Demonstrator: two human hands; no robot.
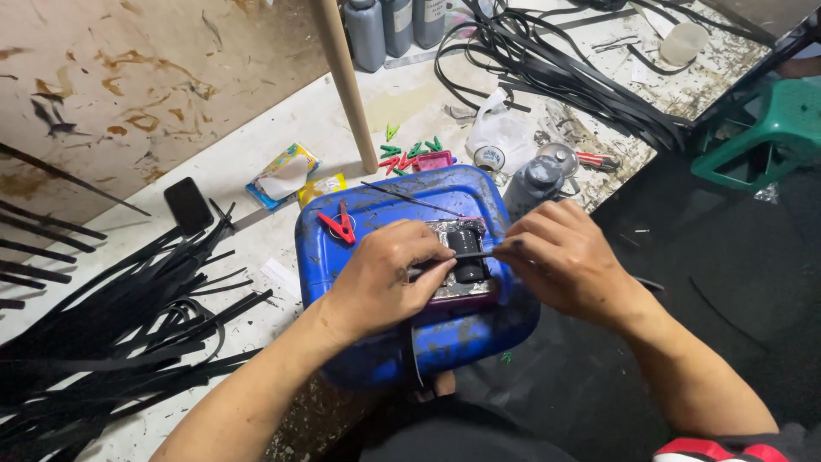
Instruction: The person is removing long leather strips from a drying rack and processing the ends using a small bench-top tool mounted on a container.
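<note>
Your left hand [385, 278] and right hand [556, 257] pinch a thin black rubber strip [469, 254] atop the blue plastic jerrycan [410, 342]; a red clothes peg [339, 226] lies on its top, left of your hands.

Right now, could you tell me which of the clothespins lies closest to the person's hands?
The red clothespin on the blue jerrycan, just beside the left hand; the other clothespins lie scattered on the table behind.

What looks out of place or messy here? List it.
Small clothes pegs lie scattered on the stained bench; one red peg sits on the blue jerrycan, which lies on its side. Black strips sprawl tangled.
</note>
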